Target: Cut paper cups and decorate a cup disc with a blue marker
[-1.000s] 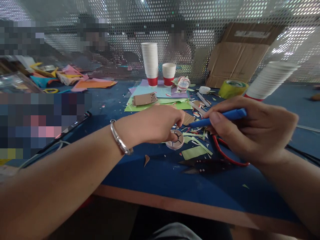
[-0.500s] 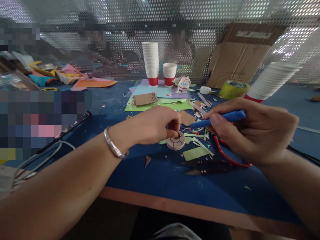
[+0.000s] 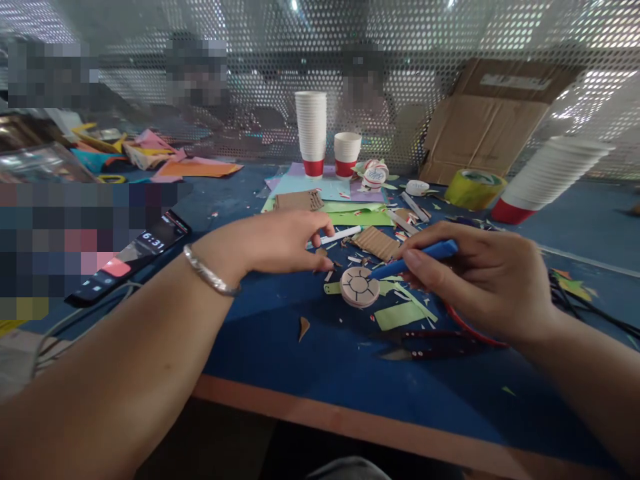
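Note:
A small round cardboard disc point(image 3: 359, 288) lies on the blue table, with a black ring and spokes drawn on its top. My right hand point(image 3: 475, 273) grips a blue marker point(image 3: 430, 257), whose lower end is at the disc's upper right edge. Just left of the disc, my left hand point(image 3: 287, 241) hovers low with thumb and fingers apart. Behind its fingertips lies a white pen point(image 3: 345, 234), and a small brown scrap shows by the thumb. Green paper strips point(image 3: 399, 316) lie beside and partly under the disc.
Dark thread snips point(image 3: 425, 347) and red-handled scissors point(image 3: 470, 323) lie near my right hand. Farther back are paper cup stacks point(image 3: 311, 133), yellow tape point(image 3: 475, 189), corrugated cardboard point(image 3: 376, 244) and coloured paper. A phone point(image 3: 135, 257) with a cable is at left.
My left hand has moved left off the disc and its fingers have spread, baring the drawn ring. My right hand has brought the blue marker down and left to the disc.

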`<state>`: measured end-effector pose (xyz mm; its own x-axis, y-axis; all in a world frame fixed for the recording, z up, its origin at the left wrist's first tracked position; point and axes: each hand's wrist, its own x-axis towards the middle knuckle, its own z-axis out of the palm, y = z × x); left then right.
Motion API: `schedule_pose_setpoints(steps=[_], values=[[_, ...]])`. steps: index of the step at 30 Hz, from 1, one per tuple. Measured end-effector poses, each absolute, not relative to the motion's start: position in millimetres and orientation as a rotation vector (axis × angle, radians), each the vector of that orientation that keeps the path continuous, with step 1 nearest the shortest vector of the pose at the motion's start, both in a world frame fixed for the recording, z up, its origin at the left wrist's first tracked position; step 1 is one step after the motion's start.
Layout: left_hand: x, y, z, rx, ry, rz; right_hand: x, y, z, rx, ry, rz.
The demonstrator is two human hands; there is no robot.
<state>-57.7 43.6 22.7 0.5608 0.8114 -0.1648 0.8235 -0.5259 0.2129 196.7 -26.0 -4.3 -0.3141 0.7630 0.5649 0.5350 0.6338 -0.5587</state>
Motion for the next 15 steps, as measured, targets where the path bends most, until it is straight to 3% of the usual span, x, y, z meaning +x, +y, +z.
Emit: schedule_pose_setpoints(steps=[15], values=[[-27, 24, 10, 2.572, 1.069, -0.040, 192, -23, -6, -1.003, -2.106, 0.439]])
